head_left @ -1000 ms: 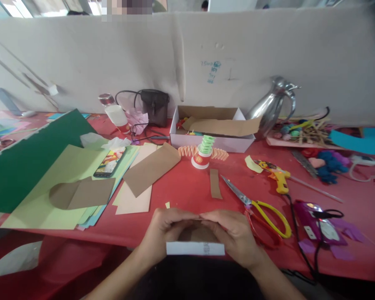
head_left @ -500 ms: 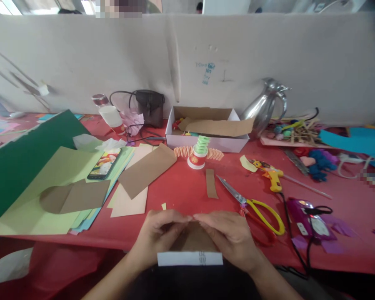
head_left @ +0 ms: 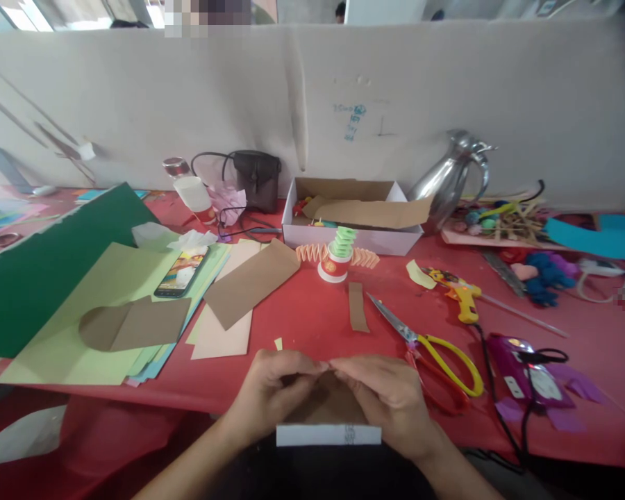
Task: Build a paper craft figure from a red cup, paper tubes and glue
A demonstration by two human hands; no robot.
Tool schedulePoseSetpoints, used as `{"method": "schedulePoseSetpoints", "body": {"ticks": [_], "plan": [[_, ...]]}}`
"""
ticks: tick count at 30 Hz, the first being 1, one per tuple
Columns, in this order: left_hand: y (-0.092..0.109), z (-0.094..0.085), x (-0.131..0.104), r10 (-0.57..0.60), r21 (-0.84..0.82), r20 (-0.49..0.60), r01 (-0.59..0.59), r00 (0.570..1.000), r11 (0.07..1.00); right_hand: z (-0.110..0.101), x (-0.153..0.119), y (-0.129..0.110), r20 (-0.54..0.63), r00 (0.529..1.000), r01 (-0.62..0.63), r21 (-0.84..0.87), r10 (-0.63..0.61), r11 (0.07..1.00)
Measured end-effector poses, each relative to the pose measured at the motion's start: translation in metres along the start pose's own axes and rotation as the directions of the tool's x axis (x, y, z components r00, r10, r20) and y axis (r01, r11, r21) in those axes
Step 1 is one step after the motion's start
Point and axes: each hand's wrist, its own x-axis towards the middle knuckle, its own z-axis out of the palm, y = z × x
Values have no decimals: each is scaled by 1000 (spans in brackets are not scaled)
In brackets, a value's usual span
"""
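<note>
Both hands grip one piece of brown cardboard (head_left: 326,403) at the table's near edge, close to my body. It has a white strip with dark print along its near side. My left hand (head_left: 276,392) is closed on its left side, and my right hand (head_left: 388,396) on its right side. The fingertips nearly meet at the far edge, covering that part of the card. Just right of my right hand lie scissors (head_left: 427,347) with yellow and red handles. Ahead are a brown cardboard strip (head_left: 358,307) and a red-and-white paper cup (head_left: 335,265) with folded green and orange paper strips.
On the left lie coloured paper sheets (head_left: 62,319), a phone (head_left: 182,273), cut cardboard (head_left: 253,283) and a green board (head_left: 10,292). At the back stand a white box (head_left: 351,239), a dark bag (head_left: 257,180) and a metal jug (head_left: 448,177). A yellow glue gun (head_left: 467,305) with its cord lies right.
The whole scene has shifted slightly to the right in view. Both hands keep their hold on the cardboard, with hardly any change in finger position.
</note>
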Motion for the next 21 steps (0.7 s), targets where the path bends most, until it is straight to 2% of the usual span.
{"method": "schedulePoseSetpoints", "body": {"ticks": [3, 5, 8, 10, 15, 19, 21], "plan": [[-1, 0, 2, -62, -38, -8, 61, 998, 997, 1, 3, 0, 34, 999, -36, 57, 34, 998], [-2, 2, 2, -30, -31, -17, 29, 999, 999, 1, 4, -1, 26, 999, -35, 44, 34, 998], [-2, 5, 1, 95, 27, -20, -95, 995, 995, 1, 3, 0, -58, 997, -42, 18, 43, 999], [-2, 6, 1, 139, 47, -9, -139, 990, 989, 0, 2, 1, -93, 995, -38, 34, 41, 999], [-2, 5, 2, 126, 7, 13, -127, 992, 992, -5, 5, 1, -23, 992, -117, 181, 123, 977], [-2, 6, 3, 155, 46, 30, -156, 987, 987, -4, 6, -4, -77, 982, -153, 187, 170, 970], [-2, 6, 4, 135, 61, 49, -138, 990, 989, -3, 6, -3, -53, 967, -229, 239, 249, 943]]}}
